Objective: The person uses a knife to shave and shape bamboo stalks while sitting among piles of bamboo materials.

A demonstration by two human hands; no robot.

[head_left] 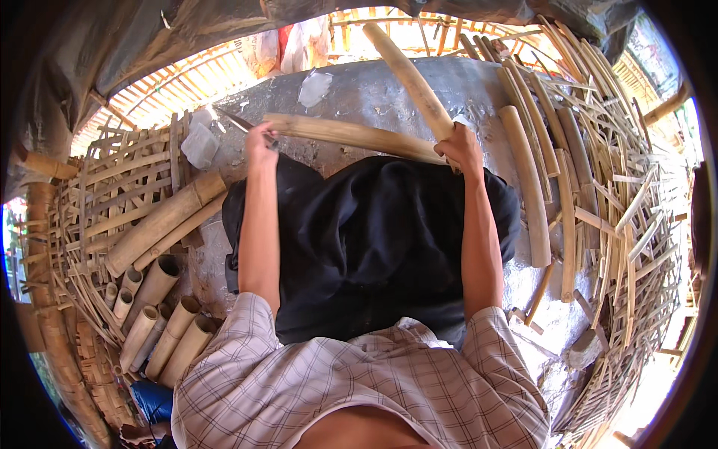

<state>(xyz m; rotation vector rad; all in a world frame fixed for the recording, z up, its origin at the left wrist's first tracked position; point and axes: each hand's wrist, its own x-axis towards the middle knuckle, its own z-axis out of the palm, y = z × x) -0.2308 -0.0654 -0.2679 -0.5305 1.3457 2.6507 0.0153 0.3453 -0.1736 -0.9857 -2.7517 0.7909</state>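
Note:
My left hand (261, 142) is closed around the handle of a knife (237, 120), its blade pointing away to the upper left. In my right hand (459, 148) I grip one end of a long bamboo piece (410, 78), which slants up and away to the far left. A second bamboo piece (344, 135) lies crosswise just beyond my knees. Its left end is beside my left hand, and its right end reaches my right hand; whether the fingers also touch it I cannot tell. Black cloth (366, 239) covers my lap.
Several split bamboo lengths (525, 187) lie to the right, against a woven bamboo wall (636, 262). At left, thick bamboo pieces (166, 223) rest near upright hollow tubes (179, 337). A grey stone block (200, 142) stands at the far left of the dark sheet (336, 82).

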